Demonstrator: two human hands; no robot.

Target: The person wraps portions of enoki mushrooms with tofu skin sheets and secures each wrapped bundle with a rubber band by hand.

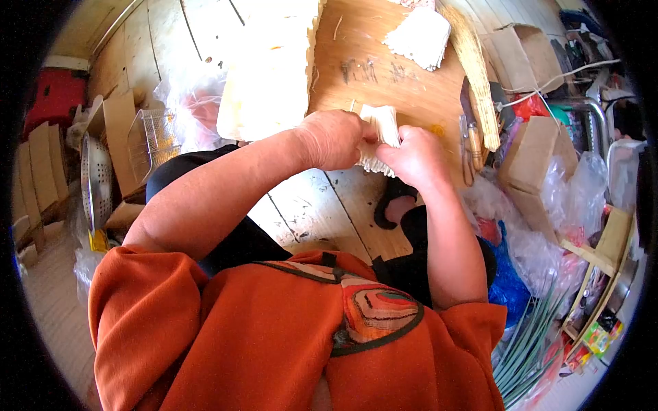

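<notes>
Two Hands Grip a White Bundle at a Wooden Bench

At far left from where I stand, a red case [58,99] sits behind pieces of cardboard [44,171]. Next comes a metal colander [96,181], tipped on its side, then a wire basket [157,137] and a crumpled clear bag [199,96]. A large pale sheet [271,75], its right edge rippled, covers the left part of the bench [425,92].

At center, a person in an orange top [274,329] leans over the near edge. The left hand [336,140] has its fingers curled closely against the left side of a white bundle [381,123] of thin strips, which is held at the near edge of the bench. The right hand [415,156] grips the bundle's right side, thumb pressed toward its frayed lower end; the undersides of both hands are hidden.

Beyond them, toward the far right of the bench, lies a second white bundle [419,38], also frayed at one end. A straw brush [473,75] stretches along the right side, near a wooden handle [475,147]. Farther right are an open cardboard box [538,157], clear plastic bags [582,188] and, lower down, long green stalks [528,356].
</notes>
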